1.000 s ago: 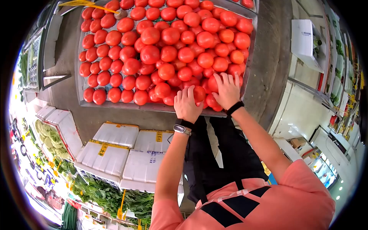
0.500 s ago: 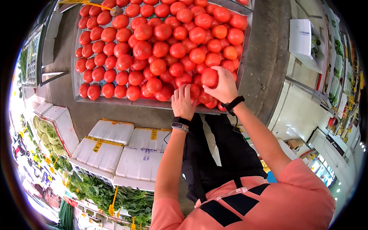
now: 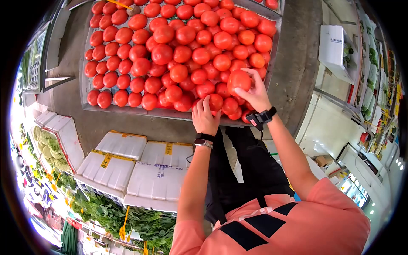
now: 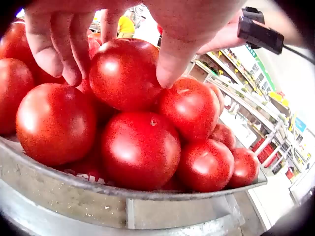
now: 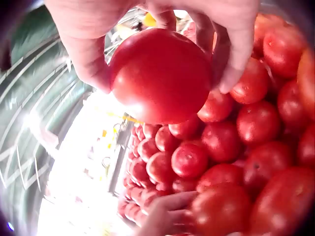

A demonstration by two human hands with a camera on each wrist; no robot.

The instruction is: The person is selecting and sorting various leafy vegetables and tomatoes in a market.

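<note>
Red tomatoes (image 3: 185, 35) lie piled in a shallow metal-edged tray (image 3: 170, 113). In the head view, the right hand (image 3: 256, 94) grips a large tomato (image 3: 239, 81) above the tray's near right part. The right wrist view has this tomato (image 5: 160, 76) between thumb and fingers, clear of the pile. The left hand (image 3: 205, 117) is at the tray's near edge, around a smaller tomato (image 3: 216, 102). Seen from the left wrist, thumb and fingers of the left hand (image 4: 123, 29) touch opposite sides of that tomato (image 4: 125, 73), which rests on others.
White foam boxes (image 3: 155, 180) stand left of the person's legs, with leafy greens (image 3: 148, 227) beside them. Another white box (image 3: 337, 53) is at the right, by shelves of produce. A yellow strip (image 3: 119, 4) crosses the tray's far left corner.
The right hand, earlier on the pile, has raised a large tomato and its wrist has turned. The left hand stays around its tomato at the near edge. The head view has shifted slightly.
</note>
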